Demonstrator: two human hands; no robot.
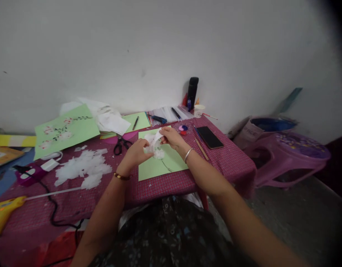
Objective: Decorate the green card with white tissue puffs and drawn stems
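A pale green sheet (148, 168) lies on the table in front of me, with a white tissue flower (159, 153) and a thin drawn stem on it. Over its upper part, my right hand (171, 137) pinches a piece of white tissue (157, 138) between thumb and fingers. My left hand (138, 151) is at the tissue's left side, thumb and fingers apart, and I see nothing held between them. Black scissors (118, 147) rest to the left of the sheet, near torn white tissue pieces (84, 165).
On the left are a painted green sheet (67, 129), a purple power socket (30, 175) and a yellow glue gun (5, 214). To the right lie a phone (209, 137) and a brush (202, 149). A paper cup (199, 110) and black bottle (192, 92) stand behind.
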